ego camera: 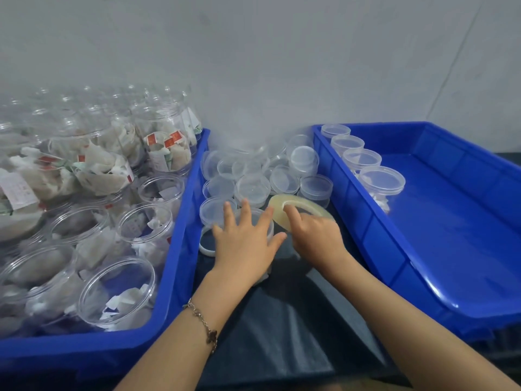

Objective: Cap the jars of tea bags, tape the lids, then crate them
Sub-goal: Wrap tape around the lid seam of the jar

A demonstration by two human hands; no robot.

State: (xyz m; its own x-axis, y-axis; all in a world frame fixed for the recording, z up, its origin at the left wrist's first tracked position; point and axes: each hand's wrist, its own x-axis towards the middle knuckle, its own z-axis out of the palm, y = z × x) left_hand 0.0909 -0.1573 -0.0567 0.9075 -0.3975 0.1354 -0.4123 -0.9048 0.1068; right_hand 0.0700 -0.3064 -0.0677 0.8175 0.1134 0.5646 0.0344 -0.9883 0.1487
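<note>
A clear capped jar (pixel 269 227) stands on the dark table between two blue crates, mostly hidden under my left hand (pixel 245 244), whose spread fingers press down on its lid. My right hand (pixel 315 238) grips a yellowish roll of clear tape (pixel 298 206) held against the jar's right side. Several loose clear lids (pixel 253 189) lie piled just behind the jar. The left crate (pixel 183 249) is packed with open jars of tea bags (pixel 118 292). In the right crate (pixel 423 272) a row of capped jars (pixel 382 180) lines the left wall.
A grey wall rises close behind everything. One lid (pixel 207 242) lies on the table to the left of the held jar. Dark table surface (pixel 296 334) shows between the crates, toward me. Most of the right crate's floor is bare blue.
</note>
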